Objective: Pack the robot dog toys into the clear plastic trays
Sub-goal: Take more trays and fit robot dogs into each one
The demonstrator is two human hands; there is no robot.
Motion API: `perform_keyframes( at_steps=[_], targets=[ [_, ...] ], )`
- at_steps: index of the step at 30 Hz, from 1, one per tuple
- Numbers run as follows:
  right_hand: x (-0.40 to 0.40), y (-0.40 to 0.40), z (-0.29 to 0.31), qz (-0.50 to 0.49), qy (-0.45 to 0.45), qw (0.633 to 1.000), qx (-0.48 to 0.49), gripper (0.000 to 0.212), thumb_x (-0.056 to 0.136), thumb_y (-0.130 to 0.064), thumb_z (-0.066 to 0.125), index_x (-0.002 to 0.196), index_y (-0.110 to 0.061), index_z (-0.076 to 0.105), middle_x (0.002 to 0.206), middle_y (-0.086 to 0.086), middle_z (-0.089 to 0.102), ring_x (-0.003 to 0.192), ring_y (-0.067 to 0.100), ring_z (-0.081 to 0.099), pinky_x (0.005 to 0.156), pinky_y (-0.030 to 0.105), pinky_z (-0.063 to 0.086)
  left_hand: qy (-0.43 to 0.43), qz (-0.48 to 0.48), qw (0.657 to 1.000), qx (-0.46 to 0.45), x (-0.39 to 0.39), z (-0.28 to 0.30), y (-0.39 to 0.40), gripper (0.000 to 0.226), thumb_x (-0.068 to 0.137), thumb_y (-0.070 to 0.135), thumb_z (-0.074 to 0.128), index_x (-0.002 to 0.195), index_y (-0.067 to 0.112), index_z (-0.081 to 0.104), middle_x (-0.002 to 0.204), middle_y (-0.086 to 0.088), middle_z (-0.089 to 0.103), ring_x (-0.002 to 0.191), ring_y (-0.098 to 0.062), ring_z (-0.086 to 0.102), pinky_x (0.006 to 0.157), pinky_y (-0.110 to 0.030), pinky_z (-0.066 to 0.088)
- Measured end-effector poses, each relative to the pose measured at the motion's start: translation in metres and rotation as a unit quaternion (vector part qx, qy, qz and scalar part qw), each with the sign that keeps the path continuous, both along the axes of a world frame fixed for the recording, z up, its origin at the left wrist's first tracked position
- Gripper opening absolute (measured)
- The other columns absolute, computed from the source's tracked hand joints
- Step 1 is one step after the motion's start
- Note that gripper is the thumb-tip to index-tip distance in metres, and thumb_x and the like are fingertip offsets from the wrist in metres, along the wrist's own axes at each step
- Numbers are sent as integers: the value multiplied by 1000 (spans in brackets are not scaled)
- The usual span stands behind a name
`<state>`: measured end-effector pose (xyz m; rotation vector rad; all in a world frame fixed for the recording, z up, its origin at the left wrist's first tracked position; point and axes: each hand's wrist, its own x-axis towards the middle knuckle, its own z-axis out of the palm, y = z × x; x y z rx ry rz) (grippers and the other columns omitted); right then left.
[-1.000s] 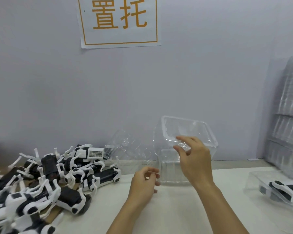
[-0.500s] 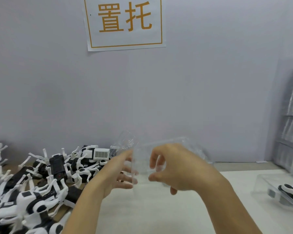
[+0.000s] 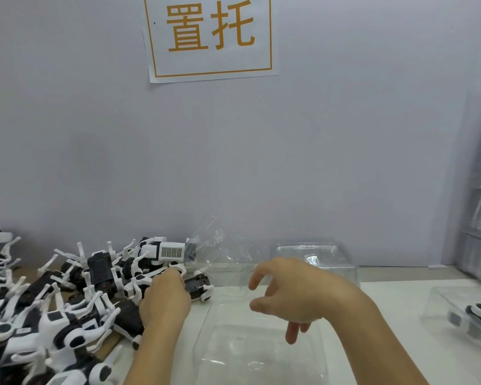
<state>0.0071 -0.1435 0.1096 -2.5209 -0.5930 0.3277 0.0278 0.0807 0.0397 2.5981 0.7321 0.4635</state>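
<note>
Behind our white table (image 3: 386,298) stands a pale wall with a paper sign (image 3: 210,37) in orange characters. Our left hand (image 3: 165,298) reaches into the pile of robot dog toys (image 3: 67,301) at the left and closes its fingers on one toy (image 3: 197,287) at the pile's edge. Our right hand (image 3: 292,293) hovers, fingers loosely curled and holding nothing, over a clear plastic tray (image 3: 258,354) lying flat in front of us. At the far right another tray (image 3: 467,312) holds a packed toy.
</note>
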Motion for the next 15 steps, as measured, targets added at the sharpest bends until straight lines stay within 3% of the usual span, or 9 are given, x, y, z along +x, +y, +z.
perform_keyframes(
  at_steps=[7,11,15],
  targets=[
    [6,-5,-4,-7,-3,1000,8,27,95,-39,59,120,-35,52,115,-8,65,57,11,72,53,20,50,-117,40,991,-54,-5,8,-1,18,87,-7,55,95,7,62,79,-1,43,80,-24,48,67,-37,45],
    [7,-7,-4,-5,-13,1000,9,23,96,-39,58,118,-37,52,107,-7,71,57,6,71,56,19,49,-210,26,976,-50,-5,29,-1,21,83,-9,54,83,8,65,85,-7,59,79,-25,49,64,-34,36],
    [7,-6,-4,1,-39,999,3,24,95,-41,58,119,-37,55,105,-8,71,59,1,69,71,24,52,-285,-3,957,-57,-8,51,-1,20,89,-4,57,84,12,67,84,-4,64,79,-28,57,69,-34,42]
  ],
)
